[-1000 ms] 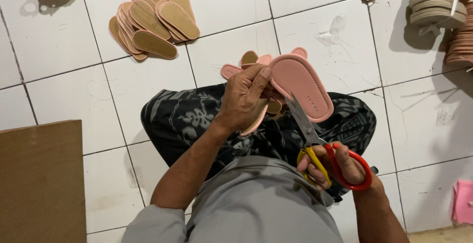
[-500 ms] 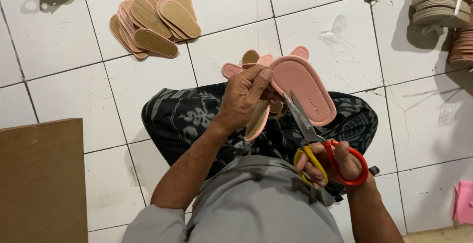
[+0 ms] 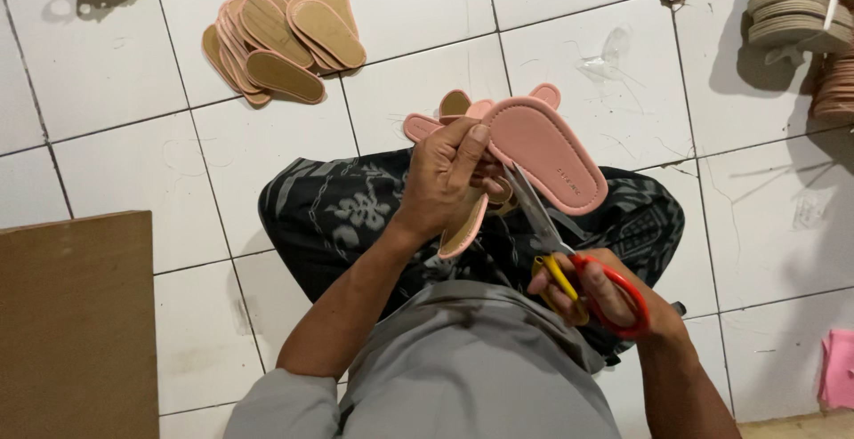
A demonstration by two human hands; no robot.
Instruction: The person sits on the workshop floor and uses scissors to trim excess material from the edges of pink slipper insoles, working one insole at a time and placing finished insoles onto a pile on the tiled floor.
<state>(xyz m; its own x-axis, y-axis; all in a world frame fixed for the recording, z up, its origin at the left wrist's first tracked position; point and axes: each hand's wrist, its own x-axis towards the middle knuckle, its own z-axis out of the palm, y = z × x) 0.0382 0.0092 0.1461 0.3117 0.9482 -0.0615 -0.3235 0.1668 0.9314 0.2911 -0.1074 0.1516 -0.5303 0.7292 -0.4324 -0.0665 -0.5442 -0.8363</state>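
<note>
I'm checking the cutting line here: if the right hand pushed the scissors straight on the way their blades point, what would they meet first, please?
Most likely the pink sole held by the left hand; the scissors in the right hand point up at its lower edge.

Sole pile [image 3: 283,34] lies left on the floor [image 3: 124,92]; stacked soles [image 3: 796,3] right.

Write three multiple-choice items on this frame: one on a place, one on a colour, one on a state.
1. Where does the pile of tan insoles lie?
A. on the tiled floor, upper left
B. on the cardboard sheet
C. in the lap

2. What colour are the handles of the scissors?
A. both black
B. one yellow, one red
C. both blue

3. What does the left hand hold?
A. nothing
B. the scissors
C. pink soles

Answers: A, the pile rests on white tiles; B, the right hand grips yellow and red loops; C, the fingers close around the soles.
</note>
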